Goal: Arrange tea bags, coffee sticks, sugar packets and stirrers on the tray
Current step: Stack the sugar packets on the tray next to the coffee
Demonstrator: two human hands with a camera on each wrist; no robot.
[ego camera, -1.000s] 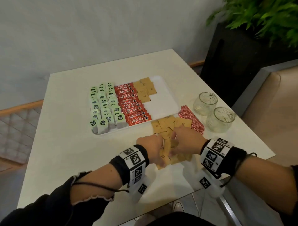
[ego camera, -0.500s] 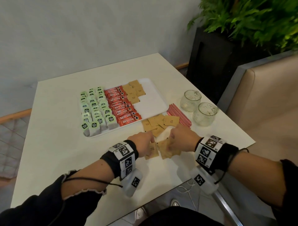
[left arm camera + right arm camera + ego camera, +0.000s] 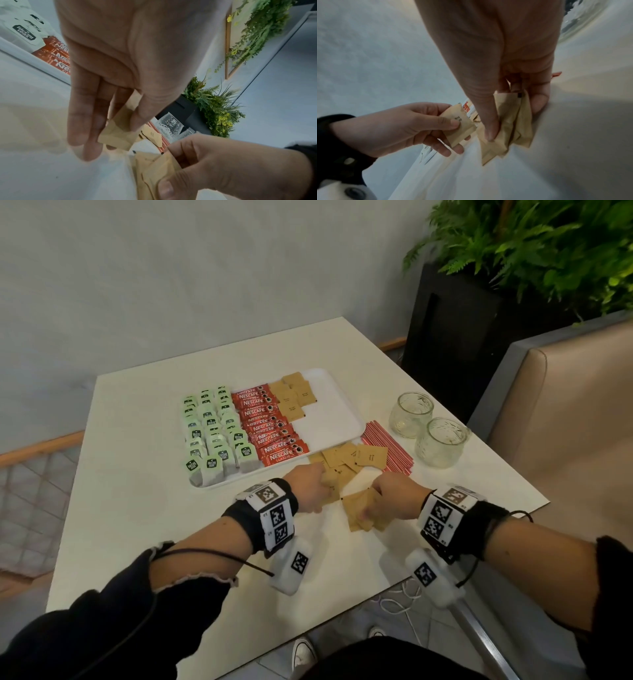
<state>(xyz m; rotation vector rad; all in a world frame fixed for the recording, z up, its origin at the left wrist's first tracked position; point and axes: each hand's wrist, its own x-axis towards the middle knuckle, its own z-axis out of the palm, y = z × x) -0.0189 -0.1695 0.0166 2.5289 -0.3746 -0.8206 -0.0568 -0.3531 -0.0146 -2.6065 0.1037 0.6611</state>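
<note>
L hand (image 3: pixel 310 486) grip: thumb + fingers pinch one brown sugar packet (image 3: pixel 459 123) by its near end; the rest of the pkt sticks out past the fingertips, clear of the bench (image 3: pixel 137 525). Sits just off the near edge of the tray (image 3: pixel 337 419), toward the near-right corner.

R hand (image 3: pixel 394 501) grip: thumb on top, fingers under, closed on a bunch of sugar packets (image 3: pixel 359 513). The bunch fans out below + left of the thumb tip, lower ends at or near the bench top; contact not clear. R hand is further right of the tray's near edge than L; the two hands are close, not touching.

Between hands and tray: loose sugar pile (image 3: pixel 352 457) on the bench, against the tray's near-right corner. Red stirrers (image 3: pixel 387 448) lie flat beside the tray's right edge, touching the pile.

On tray, left to right: tea bags (image 3: pixel 214 436) in rows, coffee sticks (image 3: pixel 270 422) in a column, a few laid sugar pkts (image 3: pixel 294 397) at the far end. Right part of tray bare.

Right of tray, past the stirrers: two glass jars (image 3: pixel 428 428), upright, side by side.
</note>
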